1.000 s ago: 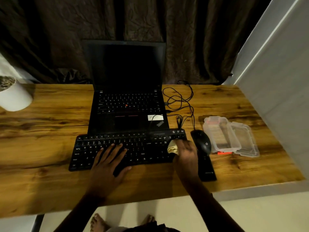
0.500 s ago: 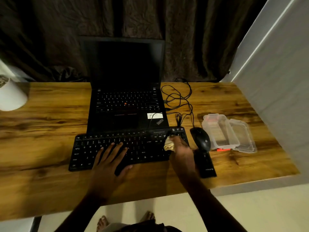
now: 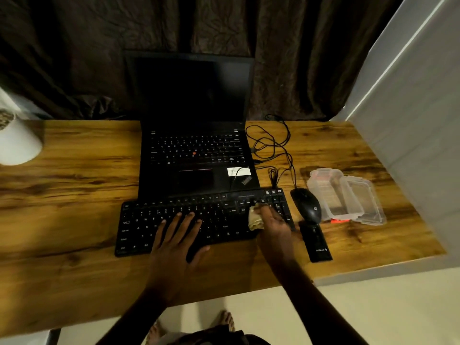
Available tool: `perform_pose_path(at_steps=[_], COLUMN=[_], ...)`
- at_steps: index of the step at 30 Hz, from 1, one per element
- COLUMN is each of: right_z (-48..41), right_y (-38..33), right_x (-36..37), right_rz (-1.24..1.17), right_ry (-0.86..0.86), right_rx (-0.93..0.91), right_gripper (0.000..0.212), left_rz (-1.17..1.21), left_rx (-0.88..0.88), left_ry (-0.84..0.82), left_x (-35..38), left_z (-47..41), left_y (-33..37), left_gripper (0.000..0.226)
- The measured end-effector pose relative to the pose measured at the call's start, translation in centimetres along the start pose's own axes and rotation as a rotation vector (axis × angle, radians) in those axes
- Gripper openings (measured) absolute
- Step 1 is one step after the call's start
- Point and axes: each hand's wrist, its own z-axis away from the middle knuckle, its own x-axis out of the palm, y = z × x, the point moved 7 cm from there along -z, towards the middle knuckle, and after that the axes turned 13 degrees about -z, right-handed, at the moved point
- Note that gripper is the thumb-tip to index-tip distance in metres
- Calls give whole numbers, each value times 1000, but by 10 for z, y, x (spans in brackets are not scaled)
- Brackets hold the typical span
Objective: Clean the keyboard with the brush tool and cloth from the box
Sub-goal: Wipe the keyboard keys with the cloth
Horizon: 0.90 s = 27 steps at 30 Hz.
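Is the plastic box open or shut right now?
Open. The clear box has no lid on; the lid lies flat beside it on the desk.

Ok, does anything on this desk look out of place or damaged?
Only minor things: a black cable trails across the laptop palm rest toward the keyboard, and more cable lies in loose tangled loops beside the laptop. Nothing looks spilled or broken.

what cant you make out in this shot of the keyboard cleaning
All from the head view:
1. cloth: mostly hidden, bunched in the right hand.
2. keyboard: the keys under the left hand are covered, and the legends are blurred.
3. orange piece: largely hidden under the clear box, so it is unclear what it is.
4. white pot: cut off by the left edge.
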Motion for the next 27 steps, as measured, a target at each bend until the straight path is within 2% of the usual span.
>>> perform_pose_path(at_steps=[3, 5, 10, 13, 17, 21, 27], right_z=[0, -1, -5, -8, -5, -7, -25], right_y=[-31, -37, -2, -5, -37, -34, -17], right_x=[22, 21, -11, -4, 24, 18, -3], right_rz=[-48, -22, 112, 71, -40, 58, 118], right_ry=[-141, -163, -89, -52, -102, -107, -2], right_rx=[-46, -114, -135, -109, -79, -181, -169], right_gripper=[39, 47, 43, 40, 54, 61, 48], left_rz=[-2, -1, 1, 3, -1, 2, 0], left_rx=[8, 12, 20, 28, 28, 31, 42], left_ry=[-13, -20, -15, -19, -16, -24, -11], left_x=[3, 4, 3, 4, 3, 4, 6], left_z=[-1, -1, 0, -1, -2, -2, -2], left_y=[-1, -2, -1, -2, 0, -2, -3], left_gripper=[68, 69, 68, 68, 67, 68, 68])
